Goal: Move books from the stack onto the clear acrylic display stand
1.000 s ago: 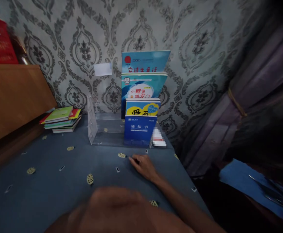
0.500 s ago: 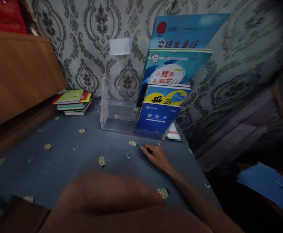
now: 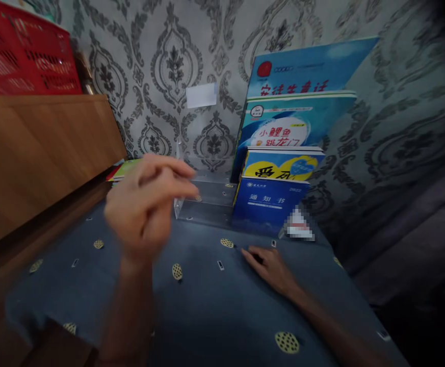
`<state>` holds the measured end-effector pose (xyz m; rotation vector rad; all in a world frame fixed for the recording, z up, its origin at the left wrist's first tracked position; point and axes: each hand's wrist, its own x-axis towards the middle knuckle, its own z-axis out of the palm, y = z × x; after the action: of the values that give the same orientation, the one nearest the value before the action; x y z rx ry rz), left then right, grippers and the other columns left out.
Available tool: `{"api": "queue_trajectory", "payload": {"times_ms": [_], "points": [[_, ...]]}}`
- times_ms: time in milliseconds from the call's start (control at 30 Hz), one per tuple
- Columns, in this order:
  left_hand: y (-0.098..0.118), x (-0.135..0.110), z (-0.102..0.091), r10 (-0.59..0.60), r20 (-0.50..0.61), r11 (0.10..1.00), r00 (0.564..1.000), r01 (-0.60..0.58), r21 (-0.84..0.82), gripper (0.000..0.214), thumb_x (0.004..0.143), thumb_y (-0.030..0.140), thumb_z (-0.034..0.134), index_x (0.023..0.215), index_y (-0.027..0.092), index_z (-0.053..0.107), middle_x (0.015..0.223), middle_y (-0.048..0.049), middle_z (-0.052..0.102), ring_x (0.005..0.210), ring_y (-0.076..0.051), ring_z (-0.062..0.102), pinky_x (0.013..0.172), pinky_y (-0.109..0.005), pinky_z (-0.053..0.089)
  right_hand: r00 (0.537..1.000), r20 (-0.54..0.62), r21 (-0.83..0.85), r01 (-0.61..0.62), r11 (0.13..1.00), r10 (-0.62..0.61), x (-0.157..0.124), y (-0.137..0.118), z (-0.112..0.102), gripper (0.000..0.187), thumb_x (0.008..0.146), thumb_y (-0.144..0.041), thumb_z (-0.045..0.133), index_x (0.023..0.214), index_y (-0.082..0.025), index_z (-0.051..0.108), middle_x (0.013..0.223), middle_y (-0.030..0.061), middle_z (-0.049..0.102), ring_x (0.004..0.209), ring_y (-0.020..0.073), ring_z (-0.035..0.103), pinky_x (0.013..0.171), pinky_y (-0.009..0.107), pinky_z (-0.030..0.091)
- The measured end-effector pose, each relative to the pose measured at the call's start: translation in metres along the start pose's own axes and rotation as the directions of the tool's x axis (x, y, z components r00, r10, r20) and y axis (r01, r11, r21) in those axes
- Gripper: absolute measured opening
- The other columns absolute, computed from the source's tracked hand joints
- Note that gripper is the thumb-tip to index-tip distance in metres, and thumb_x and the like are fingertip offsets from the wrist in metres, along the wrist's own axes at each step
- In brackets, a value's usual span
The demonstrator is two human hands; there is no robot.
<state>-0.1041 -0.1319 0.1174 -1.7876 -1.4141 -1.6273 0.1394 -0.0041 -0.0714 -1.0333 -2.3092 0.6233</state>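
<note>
I see the left grip [image 3: 146, 204] raised, half-open, seemingly empty; the right grip [image 3: 266, 262], loosely open, rests on the counter [image 3: 195, 306]. Beyond both, the clear rack [image 3: 205, 210] supports books [image 3: 271, 211], stepped presumably so titles show.

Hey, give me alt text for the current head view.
A person's left hand is raised in front of a clear rack and a partly hidden book stack, while the right hand rests on patterned blue cloth. Upright books rise in steps at the rack's right; a red basket tops wooden furniture at left.
</note>
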Motion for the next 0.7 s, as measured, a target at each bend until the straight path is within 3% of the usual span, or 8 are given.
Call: {"api": "queue_trajectory", "payload": {"times_ms": [33, 100, 133, 200, 267, 367, 467, 700], "points": [[-0.029, 0.013, 0.008, -0.008, -0.067, 0.999, 0.998, 0.01, 0.032, 0.037, 0.1, 0.029, 0.042, 0.075, 0.024, 0.07, 0.092, -0.002, 0.071, 0.08, -0.016, 0.067, 0.072, -0.032, 0.055, 1.0, 0.019, 0.003, 0.015, 1.0, -0.015, 0.001, 0.0, 0.0, 0.049, 0.095, -0.053, 0.041, 0.055, -0.024, 0.047, 0.05, -0.0003, 0.055, 0.048, 0.017, 0.053, 0.053, 0.031, 0.037], [-0.092, 0.029, 0.021, -0.194, -0.097, 0.954, 0.976, 0.211, 0.213, 0.036, 0.099, 0.021, 0.033, 0.095, 0.019, 0.068, 0.094, -0.0051, 0.071, 0.087, -0.019, 0.069, 0.077, -0.033, 0.056, 0.999, 0.031, 0.009, 0.023, 1.0, -0.023, 0.001, 0.0, -0.001, 0.05, 0.096, -0.053, 0.039, 0.056, -0.024, 0.046, 0.05, -0.0007, 0.054, 0.048, 0.0163, 0.052, 0.053, 0.03, 0.035], [-0.122, 0.032, 0.025, -0.317, -0.047, 0.876, 0.947, 0.312, 0.369, 0.036, 0.098, 0.018, 0.032, 0.107, 0.017, 0.066, 0.101, -0.0077, 0.072, 0.095, -0.02, 0.069, 0.085, -0.035, 0.055, 0.999, 0.032, 0.014, 0.019, 1.0, -0.019, 0.001, 0.0, -0.002, 0.05, 0.096, -0.053, 0.039, 0.056, -0.024, 0.045, 0.05, -0.0006, 0.055, 0.049, 0.0162, 0.052, 0.053, 0.03, 0.035], [-0.175, 0.03, 0.029, -0.57, 0.07, 0.612, 0.818, 0.366, 0.701, 0.038, 0.098, 0.018, 0.035, 0.128, 0.015, 0.057, 0.13, -0.0134, 0.066, 0.123, -0.024, 0.06, 0.104, -0.037, 0.048, 0.999, 0.035, 0.023, 0.012, 1.0, -0.013, 0.002, 0.0, -0.003, 0.049, 0.096, -0.053, 0.039, 0.057, -0.024, 0.045, 0.052, -0.0002, 0.056, 0.05, 0.0166, 0.053, 0.054, 0.03, 0.035], [-0.212, 0.024, 0.028, -0.644, 0.061, 0.513, 0.763, 0.371, 0.774, 0.042, 0.095, 0.023, 0.044, 0.134, 0.009, 0.053, 0.141, -0.0241, 0.057, 0.135, -0.034, 0.05, 0.108, -0.048, 0.043, 0.999, 0.038, 0.027, 0.009, 1.0, -0.01, 0.002, 0.001, -0.003, 0.049, 0.096, -0.054, 0.039, 0.058, -0.024, 0.046, 0.053, 0.0, 0.057, 0.051, 0.0171, 0.054, 0.055, 0.03, 0.036], [-0.244, 0.018, 0.025, -0.674, 0.053, 0.439, 0.737, 0.342, 0.831, 0.054, 0.095, 0.029, 0.047, 0.142, 0.003, 0.045, 0.152, -0.0315, 0.043, 0.147, -0.042, 0.034, 0.115, -0.06, 0.031, 0.999, 0.041, 0.019, 0.014, 1.0, -0.014, 0.002, 0.005, -0.001, 0.051, 0.096, -0.056, 0.037, 0.059, -0.024, 0.048, 0.054, 0.0004, 0.058, 0.052, 0.018, 0.057, 0.055, 0.03, 0.037], [-0.264, 0.021, 0.025, -0.694, 0.077, 0.408, 0.716, 0.303, 0.861, 0.06, 0.095, 0.034, 0.05, 0.145, 0.001, 0.042, 0.158, -0.0321, 0.036, 0.152, -0.041, 0.025, 0.118, -0.061, 0.024, 0.999, 0.037, 0.014, 0.014, 1.0, -0.014, 0.003, 0.009, 0.001, 0.053, 0.096, -0.058, 0.035, 0.058, -0.024, 0.046, 0.053, 0.0008, 0.058, 0.052, 0.0184, 0.057, 0.055, 0.03, 0.036], [-0.298, 0.031, 0.03, -0.743, 0.096, 0.369, 0.662, 0.286, 0.884, 0.049, 0.096, 0.039, 0.047, 0.128, 0.005, 0.059, 0.136, -0.0311, 0.059, 0.132, -0.042, 0.05, 0.113, -0.066, 0.026, 0.998, 0.061, -0.001, -0.012, 1.0, 0.012, 0.004, 0.008, 0.003, 0.05, 0.096, -0.055, 0.035, 0.058, -0.024, 0.044, 0.053, 0.0007, 0.059, 0.052, 0.0185, 0.058, 0.055, 0.03, 0.038]]}}
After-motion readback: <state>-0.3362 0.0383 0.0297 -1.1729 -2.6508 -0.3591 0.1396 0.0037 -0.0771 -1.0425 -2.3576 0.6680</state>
